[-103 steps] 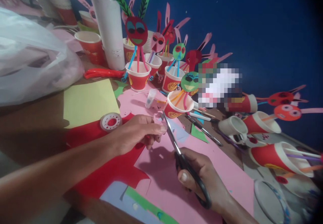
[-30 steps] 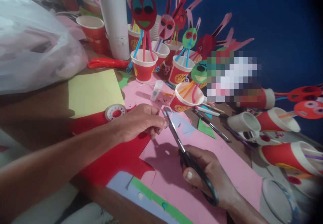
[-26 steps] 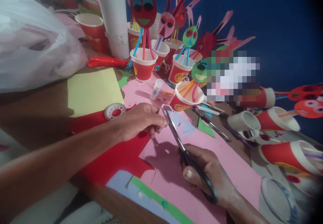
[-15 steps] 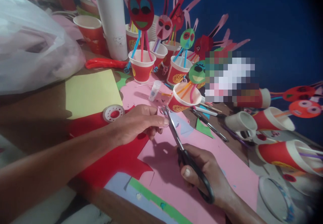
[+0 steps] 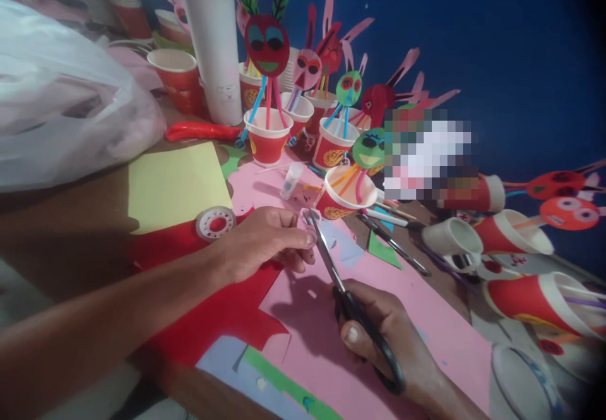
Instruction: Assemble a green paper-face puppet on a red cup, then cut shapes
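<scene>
My right hand (image 5: 386,331) is closed around the black handles of a pair of scissors (image 5: 331,268), whose blades point up and away. Between the thumb and fingers of my left hand (image 5: 272,240) is a small pale pink piece of paper (image 5: 308,234), mostly hidden by the fingertips. The scissor tips are right at this piece; whether the blades touch it I cannot tell. Below both hands lies a large pink sheet (image 5: 312,350). A red sheet (image 5: 222,306) is under my left forearm, with a white ring-shaped template (image 5: 216,223) beside the wrist.
Paper cups holding straw-legged paper faces, such as a red cup (image 5: 269,142), line the back. Nearby lie a small clear tube (image 5: 291,181), a black pen (image 5: 398,245) and a yellow sheet (image 5: 177,186). A white plastic bag (image 5: 71,98) fills the left; a tape roll (image 5: 523,382) sits front right.
The whole view has tilted slightly, so the things at the back appear lower. Both hands keep nearly the same pose, with the scissors still at the small piece.
</scene>
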Demonstrator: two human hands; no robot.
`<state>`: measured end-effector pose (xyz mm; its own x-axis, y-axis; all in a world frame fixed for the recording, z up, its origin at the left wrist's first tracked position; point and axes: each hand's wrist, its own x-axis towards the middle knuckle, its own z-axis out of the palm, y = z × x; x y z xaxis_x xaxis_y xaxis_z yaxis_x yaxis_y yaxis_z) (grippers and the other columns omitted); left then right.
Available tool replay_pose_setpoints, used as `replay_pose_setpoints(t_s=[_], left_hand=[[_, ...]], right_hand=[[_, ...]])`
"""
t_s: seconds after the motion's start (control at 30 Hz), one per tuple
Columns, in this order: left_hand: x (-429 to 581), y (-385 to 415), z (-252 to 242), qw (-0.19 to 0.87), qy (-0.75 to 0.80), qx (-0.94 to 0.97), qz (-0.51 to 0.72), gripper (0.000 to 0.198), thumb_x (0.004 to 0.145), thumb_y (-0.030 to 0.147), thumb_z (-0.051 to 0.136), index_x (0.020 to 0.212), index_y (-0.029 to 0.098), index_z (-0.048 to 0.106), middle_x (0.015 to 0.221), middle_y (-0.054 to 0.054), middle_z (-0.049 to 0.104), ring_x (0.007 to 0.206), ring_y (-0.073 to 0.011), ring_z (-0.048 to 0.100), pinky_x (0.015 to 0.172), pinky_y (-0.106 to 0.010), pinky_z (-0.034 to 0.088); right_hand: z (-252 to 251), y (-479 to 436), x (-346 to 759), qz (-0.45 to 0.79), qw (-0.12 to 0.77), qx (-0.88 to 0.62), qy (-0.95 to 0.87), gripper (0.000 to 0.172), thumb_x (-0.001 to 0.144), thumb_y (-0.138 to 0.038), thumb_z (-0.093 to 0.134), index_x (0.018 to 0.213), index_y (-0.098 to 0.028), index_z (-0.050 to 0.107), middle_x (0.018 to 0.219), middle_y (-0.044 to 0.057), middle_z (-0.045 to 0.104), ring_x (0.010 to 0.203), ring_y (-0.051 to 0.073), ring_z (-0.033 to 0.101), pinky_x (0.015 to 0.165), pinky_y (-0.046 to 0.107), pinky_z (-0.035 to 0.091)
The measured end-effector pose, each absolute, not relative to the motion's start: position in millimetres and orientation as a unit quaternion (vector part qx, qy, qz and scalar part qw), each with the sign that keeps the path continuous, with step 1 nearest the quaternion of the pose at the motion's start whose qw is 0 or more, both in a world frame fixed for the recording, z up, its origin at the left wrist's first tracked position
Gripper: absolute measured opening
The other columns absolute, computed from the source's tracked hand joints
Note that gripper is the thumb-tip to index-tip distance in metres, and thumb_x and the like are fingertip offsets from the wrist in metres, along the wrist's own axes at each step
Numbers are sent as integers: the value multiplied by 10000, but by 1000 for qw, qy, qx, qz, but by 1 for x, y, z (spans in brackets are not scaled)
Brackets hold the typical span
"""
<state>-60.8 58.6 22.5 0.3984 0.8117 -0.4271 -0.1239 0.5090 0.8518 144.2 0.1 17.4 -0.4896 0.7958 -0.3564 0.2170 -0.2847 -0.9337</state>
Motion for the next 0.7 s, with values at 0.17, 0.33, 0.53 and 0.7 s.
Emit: replay_pose_setpoints(t_s=[0.17, 0.33, 0.53, 0.7], left_hand=[[-61, 59, 23, 724, 470, 389, 323, 106, 689, 163, 610, 600, 126, 566, 494, 8, 602, 424, -72, 531, 450, -179, 423], [-61, 60, 20, 704, 485, 412, 316, 157, 686, 199, 622, 566, 140, 539, 457, 41, 536, 414, -70, 531, 404, -163, 347], [-63, 62, 23, 687, 509, 432, 287, 137, 653, 186, 631, 554, 137, 551, 429, 53, 493, 371, -62, 499, 379, -164, 329], [-64, 62, 25, 677, 521, 440, 277, 99, 637, 157, 626, 557, 132, 574, 401, 34, 521, 372, -74, 517, 347, -150, 304]], right_hand=[[15, 1, 149, 658, 202, -453, -566, 381, 736, -518, 644, 832, -174, 511, 619, -49, 406, 481, 74, 341, 425, 198, 279], [16, 2, 152, 651, 194, -449, -580, 377, 736, -514, 646, 852, -179, 516, 628, -50, 392, 507, 83, 335, 444, 204, 275], [17, 3, 150, 655, 189, -437, -587, 376, 750, -511, 635, 882, -177, 526, 637, -47, 399, 532, 91, 318, 468, 214, 264], [17, 3, 151, 659, 188, -431, -587, 353, 757, -504, 634, 854, -181, 533, 633, -46, 414, 531, 90, 325, 472, 216, 262]])
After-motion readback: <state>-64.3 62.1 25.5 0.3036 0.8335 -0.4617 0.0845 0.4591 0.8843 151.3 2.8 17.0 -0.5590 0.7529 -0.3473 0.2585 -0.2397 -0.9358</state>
